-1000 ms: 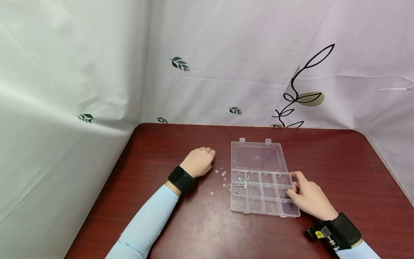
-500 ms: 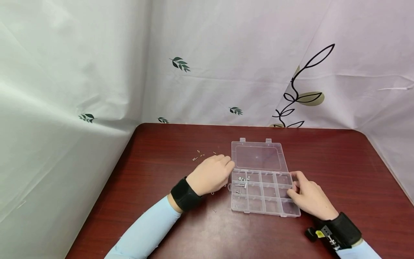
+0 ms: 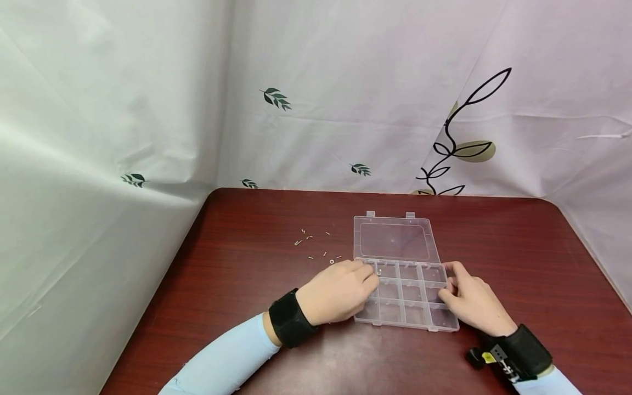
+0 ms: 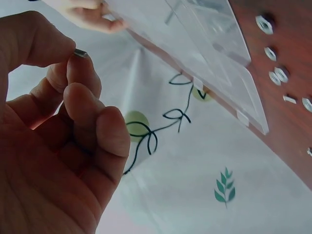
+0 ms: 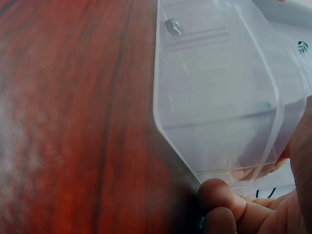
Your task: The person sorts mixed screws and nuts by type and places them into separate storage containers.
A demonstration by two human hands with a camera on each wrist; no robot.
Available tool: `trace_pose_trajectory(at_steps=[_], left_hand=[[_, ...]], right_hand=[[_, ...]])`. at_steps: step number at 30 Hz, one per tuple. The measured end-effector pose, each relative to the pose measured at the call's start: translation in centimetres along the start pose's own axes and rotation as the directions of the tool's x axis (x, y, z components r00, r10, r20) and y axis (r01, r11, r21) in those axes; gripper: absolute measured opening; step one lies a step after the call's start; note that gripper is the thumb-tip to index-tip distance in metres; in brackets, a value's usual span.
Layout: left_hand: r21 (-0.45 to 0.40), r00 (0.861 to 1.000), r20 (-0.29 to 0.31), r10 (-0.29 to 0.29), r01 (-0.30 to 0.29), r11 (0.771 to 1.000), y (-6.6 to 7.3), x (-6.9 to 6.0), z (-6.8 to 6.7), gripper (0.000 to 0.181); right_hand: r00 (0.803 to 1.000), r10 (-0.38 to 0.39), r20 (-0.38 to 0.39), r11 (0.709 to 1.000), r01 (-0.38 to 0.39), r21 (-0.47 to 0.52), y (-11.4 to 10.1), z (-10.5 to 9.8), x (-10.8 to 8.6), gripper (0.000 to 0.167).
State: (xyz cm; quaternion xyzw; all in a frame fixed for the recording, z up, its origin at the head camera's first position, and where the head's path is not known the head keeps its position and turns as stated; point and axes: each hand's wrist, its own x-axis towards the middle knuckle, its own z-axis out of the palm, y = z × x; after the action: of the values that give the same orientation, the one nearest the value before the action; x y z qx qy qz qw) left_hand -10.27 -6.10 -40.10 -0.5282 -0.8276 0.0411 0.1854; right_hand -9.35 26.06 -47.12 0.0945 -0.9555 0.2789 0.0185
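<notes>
A clear plastic compartment box [image 3: 415, 327] lies on the table with its lid [image 3: 392, 238] folded back. My left hand [image 3: 339, 292] is over the left-hand compartments and hides most of what lies in them. Between its thumb and forefinger it pinches a small metal screw [image 4: 81, 53], of which only one end shows. My right hand [image 3: 476, 303] holds the box's right side, thumb and fingers at the wall; its fingertips [image 5: 217, 194] are at the lower corner in the right wrist view. A hex nut [image 5: 174, 27] shows through the clear wall.
Several tiny screws [image 3: 298, 242] are scattered on the dark red table [image 3: 257, 230] left of the lid. Loose nuts [image 4: 264, 24] lie beside the box in the left wrist view. A patterned white curtain [image 3: 316, 137] hangs behind the table's far edge.
My left hand has moved right and toward me, from the loose screws to above the box's left compartments. My right hand has stayed at the box's right side.
</notes>
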Motion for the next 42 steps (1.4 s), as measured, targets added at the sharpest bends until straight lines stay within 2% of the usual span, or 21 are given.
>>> trace_pose_trajectory(at_steps=[7, 11, 16, 21, 28, 31, 36, 39, 42], left_hand=[[-0.001, 0.998, -0.055, 0.025, -0.025, 1.000, 0.8, 0.2, 0.2, 0.014], [-0.019, 0.998, -0.042, 0.036, -0.037, 0.999, 0.9, 0.1, 0.3, 0.013], [-0.090, 1.000, 0.011, 0.011, -0.010, 0.996, 0.6, 0.0, 0.0, 0.043], [-0.124, 0.999, 0.002, -0.034, 0.034, 0.992, -0.5, -0.3, -0.4, 0.045], [-0.141, 0.991, -0.021, -0.133, 0.128, 0.982, -3.4, -1.0, 0.0, 0.041], [-0.133, 0.981, 0.000, -0.194, 0.192, 0.972, -4.9, -1.4, 0.3, 0.039], [-0.122, 0.956, 0.039, -0.292, 0.295, 0.948, -7.4, -2.3, 1.0, 0.037], [-0.117, 0.935, 0.072, -0.347, 0.354, 0.928, -8.8, -3.0, 1.8, 0.038], [-0.114, 0.909, 0.114, -0.402, 0.413, 0.903, -10.0, -3.8, 2.7, 0.038]], right_hand=[[1.000, -0.001, -0.003, 1.000, 0.001, 0.008, 0.1, 0.1, 0.0, 0.039], [1.000, 0.000, 0.000, 1.000, 0.000, 0.006, 0.2, 0.1, 0.0, 0.040], [1.000, 0.007, 0.006, 1.000, -0.007, 0.007, 0.2, 0.1, 0.0, 0.041], [1.000, 0.007, 0.012, 1.000, -0.007, 0.008, 0.2, 0.1, 0.1, 0.041], [1.000, -0.004, 0.003, 1.000, 0.004, 0.010, 0.2, 0.2, 0.0, 0.041], [1.000, -0.005, -0.001, 1.000, 0.005, 0.008, 0.1, 0.1, 0.0, 0.040], [1.000, -0.002, -0.002, 1.000, 0.002, 0.009, 0.1, 0.0, 0.0, 0.040], [1.000, -0.003, -0.004, 1.000, 0.003, 0.008, 0.1, 0.1, 0.0, 0.040], [1.000, -0.004, -0.004, 1.000, 0.004, 0.009, 0.1, 0.1, 0.0, 0.040]])
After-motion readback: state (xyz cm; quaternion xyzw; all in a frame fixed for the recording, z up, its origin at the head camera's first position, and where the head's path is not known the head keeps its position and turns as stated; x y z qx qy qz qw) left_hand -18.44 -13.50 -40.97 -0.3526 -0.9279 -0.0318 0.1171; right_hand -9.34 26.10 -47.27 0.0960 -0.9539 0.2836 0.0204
